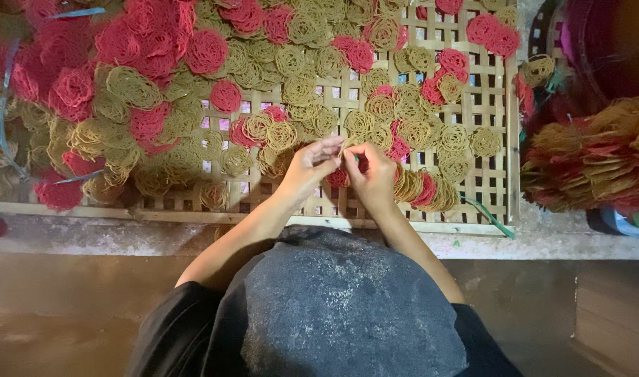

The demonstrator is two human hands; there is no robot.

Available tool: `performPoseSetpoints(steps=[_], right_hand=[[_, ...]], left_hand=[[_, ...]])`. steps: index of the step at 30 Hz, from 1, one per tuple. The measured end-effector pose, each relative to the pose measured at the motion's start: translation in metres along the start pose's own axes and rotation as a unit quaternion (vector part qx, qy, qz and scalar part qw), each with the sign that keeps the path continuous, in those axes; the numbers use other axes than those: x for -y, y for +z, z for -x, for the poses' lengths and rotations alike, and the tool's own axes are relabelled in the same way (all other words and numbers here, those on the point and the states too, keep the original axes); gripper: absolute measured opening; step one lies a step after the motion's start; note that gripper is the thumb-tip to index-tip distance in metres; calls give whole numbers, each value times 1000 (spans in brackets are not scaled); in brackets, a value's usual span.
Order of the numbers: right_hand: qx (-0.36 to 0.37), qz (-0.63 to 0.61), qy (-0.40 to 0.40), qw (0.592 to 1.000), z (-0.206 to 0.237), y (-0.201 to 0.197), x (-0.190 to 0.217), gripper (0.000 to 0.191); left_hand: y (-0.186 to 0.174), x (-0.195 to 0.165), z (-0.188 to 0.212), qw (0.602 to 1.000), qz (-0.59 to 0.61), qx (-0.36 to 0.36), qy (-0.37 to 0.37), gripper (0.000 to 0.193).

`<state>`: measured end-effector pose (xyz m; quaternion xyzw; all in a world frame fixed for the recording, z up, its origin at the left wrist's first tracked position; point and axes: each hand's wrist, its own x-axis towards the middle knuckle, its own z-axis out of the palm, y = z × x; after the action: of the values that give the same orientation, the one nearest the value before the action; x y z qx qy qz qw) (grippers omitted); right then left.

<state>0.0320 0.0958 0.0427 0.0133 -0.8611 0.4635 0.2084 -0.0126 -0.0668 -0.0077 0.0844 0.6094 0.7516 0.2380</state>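
Hands meet at the middle of a woven bamboo tray (pixel 497 188), seen from above the person's head. Two hands are in view, both the person's own: the left hand (pixel 311 167) and the right hand (pixel 372 176), fingertips together and pinched on one tan coil (pixel 347 145) between them, just over the tray's near half. One teal strip (pixel 356 159) shows between the right fingers, though how it is held cannot be told. Tan coils (pixel 281 135) and red coils (pixel 206 50) cover the tray, far too many and too overlapped for a sure count; tan ones outnumber red ones on the right half, and red ones crowd thickest at the far left. Just right of the right hand a small stack of coils (pixel 417 190), tan with one red among them, leans on edge. One green strip (pixel 488 216) lies across the tray's near right corner. Two pale blue strips (pixel 75 12) show on the left heap, one at the top edge and one lower down. One bundle (pixel 599 157) of stacked tan and red coils sits off the tray to the right. The tray rests on a pale ledge (pixel 543 244).
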Motion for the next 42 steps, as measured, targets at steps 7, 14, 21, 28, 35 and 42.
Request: performPoseSetpoints(steps=[7, 14, 21, 28, 35, 42], right_hand=[[-2, -67, 105, 992, 6, -7, 0, 7], [-35, -99, 78, 991, 7, -16, 10, 7], [-33, 6, 14, 999, 4, -14, 18, 9], [-41, 77, -73, 994, 3, -10, 13, 12], [-16, -70, -1, 997, 6, -11, 0, 5], [-4, -104, 44, 994, 10, -20, 10, 5]], left_hand=[[-1, -1, 0, 998, 45, -28, -27, 48], [1, -22, 3, 993, 88, -74, 0, 40], [7, -23, 10, 995, -27, -84, 48, 45], [9, -18, 11, 995, 76, 14, 60, 31], [9, -42, 9, 999, 5, -8, 41, 27], [27, -92, 24, 973, -168, -66, 141, 18]])
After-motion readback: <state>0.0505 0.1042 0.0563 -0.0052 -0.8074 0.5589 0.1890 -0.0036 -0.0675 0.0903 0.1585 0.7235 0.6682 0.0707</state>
